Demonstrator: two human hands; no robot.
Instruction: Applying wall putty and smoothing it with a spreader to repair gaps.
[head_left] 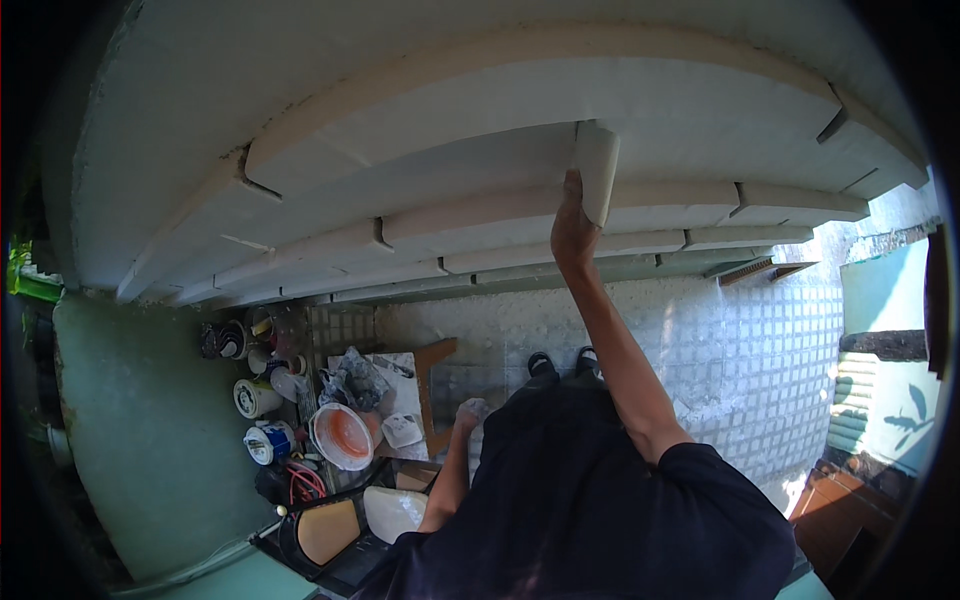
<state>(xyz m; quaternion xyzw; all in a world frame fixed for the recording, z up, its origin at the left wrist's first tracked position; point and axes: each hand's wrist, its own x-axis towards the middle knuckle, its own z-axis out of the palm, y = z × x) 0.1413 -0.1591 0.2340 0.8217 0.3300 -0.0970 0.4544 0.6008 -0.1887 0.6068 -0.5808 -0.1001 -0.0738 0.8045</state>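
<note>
My right hand (575,225) is raised at the white, tiered plaster-like structure (440,120), closed on a pale, flat, round-edged piece (598,160) that stands upright against it, between two ledges. My fingers are mostly hidden behind my hand and the piece. Low at my left side, my left hand (464,420) is closed on a crumpled greyish thing (478,408), too small to make out clearly, perhaps a rag or plastic.
Below left are an orange-lined white bucket (340,430), several paint pails (256,398), crumpled plastic (355,380) on a board (440,355), red hose (305,480) and chairs (325,530). My feet stand on the dusty tiled floor (730,370). A green wall (160,420) borders the left.
</note>
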